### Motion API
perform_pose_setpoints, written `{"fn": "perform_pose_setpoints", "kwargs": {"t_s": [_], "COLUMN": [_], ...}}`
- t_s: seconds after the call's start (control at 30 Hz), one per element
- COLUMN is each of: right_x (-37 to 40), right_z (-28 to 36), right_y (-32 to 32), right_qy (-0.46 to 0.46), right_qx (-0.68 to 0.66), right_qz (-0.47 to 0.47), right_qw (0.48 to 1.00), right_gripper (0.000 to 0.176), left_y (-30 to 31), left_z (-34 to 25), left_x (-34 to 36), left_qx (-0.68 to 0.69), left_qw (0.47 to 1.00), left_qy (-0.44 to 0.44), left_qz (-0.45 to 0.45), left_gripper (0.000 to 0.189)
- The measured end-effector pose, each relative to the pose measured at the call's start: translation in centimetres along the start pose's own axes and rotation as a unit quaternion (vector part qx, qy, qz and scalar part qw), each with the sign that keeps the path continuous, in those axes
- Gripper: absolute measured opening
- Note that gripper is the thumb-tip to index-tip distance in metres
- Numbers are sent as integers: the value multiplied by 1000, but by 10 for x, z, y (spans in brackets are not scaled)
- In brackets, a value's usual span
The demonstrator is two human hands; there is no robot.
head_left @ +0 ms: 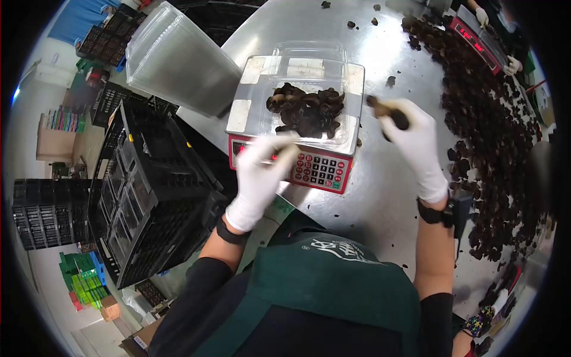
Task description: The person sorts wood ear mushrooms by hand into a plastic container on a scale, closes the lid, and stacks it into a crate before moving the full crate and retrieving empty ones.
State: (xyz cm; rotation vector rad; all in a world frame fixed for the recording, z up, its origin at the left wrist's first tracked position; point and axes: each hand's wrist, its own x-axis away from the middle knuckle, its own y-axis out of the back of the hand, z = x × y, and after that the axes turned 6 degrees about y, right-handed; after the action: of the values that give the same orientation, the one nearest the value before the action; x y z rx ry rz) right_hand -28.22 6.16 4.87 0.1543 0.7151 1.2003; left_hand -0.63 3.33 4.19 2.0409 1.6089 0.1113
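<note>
Fingers [281, 150] of the left hand [259, 178], white-gloved, are stretched forward and smeared by blur, so I cannot tell whether they grip anything. They lie over the front rim of the red digital scale [318, 169], just above its keypad, with the wrist cocked up from a black-sleeved forearm. Off to that hand's left sits a black plastic crate [148, 190], and behind it a tilted stack of clear containers [178, 59]. Moving right, on the scale's platform stands an open clear plastic container [297, 74], a dark heap of dried black fungus [306, 110] inside it. Right again: the right hand [419, 149], also gloved in white, is raised just beside the container's right edge, forearm bare, a dark band at the wrist. Its fingers are curled tight around a piece of dried fungus [386, 112], which pokes out toward the container but stays clear of it. Further right, a long pile of loose fungus [493, 149] runs along the steel table [380, 196]. At the far top right, another person's gloved hand [511, 64] rests by a second scale [473, 33].
</note>
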Motion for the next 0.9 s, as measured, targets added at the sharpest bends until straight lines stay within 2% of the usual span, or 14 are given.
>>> {"fn": "perform_pose_setpoints", "kwargs": {"t_s": [0.03,0.07,0.1,0.17,0.23,0.3,0.33,0.37,0.57,0.67,0.7,0.77,0.83,0.9], "right_x": [-14,-29,-40,-52,-51,-45,-44,-46,-54,-45,-41,-31,-17,-4], "right_z": [5,23,23,19,9,4,0,3,17,18,17,12,7,-1], "right_y": [-19,-33,-53,-89,-116,-127,-124,-118,-78,-68,-64,-59,-53,-47], "right_qy": [28,77,140,226,220,207,185,169,92,82,86,59,34,13], "right_qx": [-7,-12,58,109,189,217,192,170,92,83,83,82,90,113], "right_qz": [17,35,38,29,112,140,162,164,198,176,166,132,88,28], "right_qw": [999,996,988,967,950,944,950,957,971,977,979,986,991,993], "right_gripper": [23,20,17,24,34,45,58,60,69,66,65,63,58,50], "left_y": [4,9,12,11,12,12,13,14,29,33,42,52,64,73], "left_z": [4,14,27,39,38,50,51,52,43,46,48,41,36,33], "left_x": [-17,-33,-46,-61,-63,-58,-54,-52,-53,-51,-56,-70,-84,-101], "left_qx": [10,8,6,12,-86,-121,-84,-47,-81,54,-41,-53,26,3], "left_qw": [998,997,996,999,995,989,994,996,991,991,995,999,996,992], "left_qy": [-4,-17,-30,-6,7,-64,-33,-1,-56,35,-19,-4,37,12], "left_qz": [-64,-73,-82,-31,46,53,62,71,91,113,87,-10,-80,-127], "left_gripper": [21,22,24,35,42,51,54,57,67,72,68,61,54,52]}}
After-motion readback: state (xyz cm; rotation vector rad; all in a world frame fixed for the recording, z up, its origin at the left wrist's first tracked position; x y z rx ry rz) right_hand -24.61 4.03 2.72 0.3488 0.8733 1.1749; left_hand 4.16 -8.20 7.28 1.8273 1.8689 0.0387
